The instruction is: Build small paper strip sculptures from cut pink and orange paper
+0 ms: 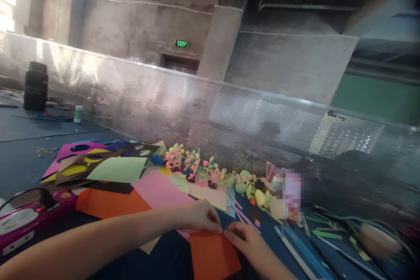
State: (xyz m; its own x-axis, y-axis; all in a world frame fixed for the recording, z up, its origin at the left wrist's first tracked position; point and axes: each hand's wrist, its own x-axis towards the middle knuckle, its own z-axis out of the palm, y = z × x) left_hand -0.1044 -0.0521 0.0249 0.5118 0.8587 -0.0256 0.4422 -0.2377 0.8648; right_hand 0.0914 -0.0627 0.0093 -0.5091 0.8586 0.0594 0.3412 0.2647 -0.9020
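A sheet of orange paper hangs between my hands near the bottom middle of the view. My left hand pinches its top edge, with fingers curled and thumb pressed in. Just beside it, the fingertips of my right hand are closed on the same edge at the right. The two hands almost touch. Behind them lie a pink sheet and another orange sheet on the dark blue table. My left forearm crosses over part of these sheets.
Small paper figures and pale paper rounds line a perforated metal screen. Cut coloured sheets spread left, near a magenta power strip. A ruler and a tape roll lie right. A black bottle and glue stick stand far left.
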